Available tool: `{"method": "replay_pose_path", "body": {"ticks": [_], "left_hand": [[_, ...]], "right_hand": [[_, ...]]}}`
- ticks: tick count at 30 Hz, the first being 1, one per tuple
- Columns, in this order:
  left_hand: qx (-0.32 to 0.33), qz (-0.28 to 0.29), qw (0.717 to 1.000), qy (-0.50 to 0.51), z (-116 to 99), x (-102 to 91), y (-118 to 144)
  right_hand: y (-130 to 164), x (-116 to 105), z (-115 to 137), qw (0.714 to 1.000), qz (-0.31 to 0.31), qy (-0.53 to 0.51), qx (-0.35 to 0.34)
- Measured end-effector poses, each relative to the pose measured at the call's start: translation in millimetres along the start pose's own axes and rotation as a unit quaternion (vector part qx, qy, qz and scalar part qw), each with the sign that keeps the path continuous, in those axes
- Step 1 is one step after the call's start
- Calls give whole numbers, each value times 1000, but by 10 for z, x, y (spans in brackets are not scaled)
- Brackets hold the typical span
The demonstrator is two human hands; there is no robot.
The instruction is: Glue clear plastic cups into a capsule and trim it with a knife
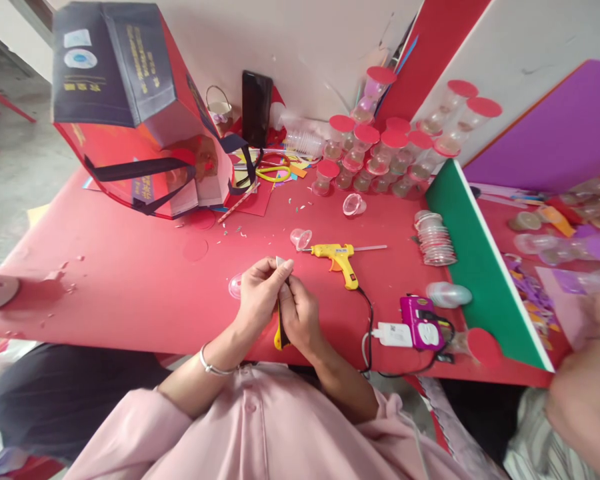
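My left hand is closed, thumb and fingers pinching a small pale pointed piece; its kind is mostly hidden. Pressed against it, my right hand is wrapped round a yellow and black utility knife, whose handle end points down toward me. The knife's blade is hidden between my fingers. Just left of my hands lies a clear plastic lid. Beyond them, a small clear plastic cup rests on its side at the nozzle of a yellow glue gun.
A large red and navy bag stands at the back left. Red-capped plastic cups are stacked at the back, near a black phone. A green divider edges the right side, by a purple power adapter. A co-worker's arm shows beyond.
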State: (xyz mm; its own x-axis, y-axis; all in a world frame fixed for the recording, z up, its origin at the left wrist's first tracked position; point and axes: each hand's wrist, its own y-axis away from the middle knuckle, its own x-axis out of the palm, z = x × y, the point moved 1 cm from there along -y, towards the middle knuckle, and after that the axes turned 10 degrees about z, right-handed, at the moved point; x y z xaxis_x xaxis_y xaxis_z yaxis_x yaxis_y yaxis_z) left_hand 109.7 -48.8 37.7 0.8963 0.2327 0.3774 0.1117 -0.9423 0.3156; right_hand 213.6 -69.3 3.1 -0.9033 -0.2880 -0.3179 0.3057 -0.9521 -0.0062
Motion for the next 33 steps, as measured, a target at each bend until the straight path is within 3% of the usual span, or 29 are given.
{"method": "replay_pose_path", "body": {"ticks": [5, 9, 33], "left_hand": [[17, 13, 1000, 12, 28, -32, -5], [-11, 32, 999, 19, 57, -70, -7], [23, -4, 999, 45, 68, -24, -12]], "right_hand": [[-5, -5, 35, 1000, 5, -8, 6], [-7, -6, 32, 1000, 6, -25, 15], [7, 9, 5, 1000, -1, 17, -9]]}}
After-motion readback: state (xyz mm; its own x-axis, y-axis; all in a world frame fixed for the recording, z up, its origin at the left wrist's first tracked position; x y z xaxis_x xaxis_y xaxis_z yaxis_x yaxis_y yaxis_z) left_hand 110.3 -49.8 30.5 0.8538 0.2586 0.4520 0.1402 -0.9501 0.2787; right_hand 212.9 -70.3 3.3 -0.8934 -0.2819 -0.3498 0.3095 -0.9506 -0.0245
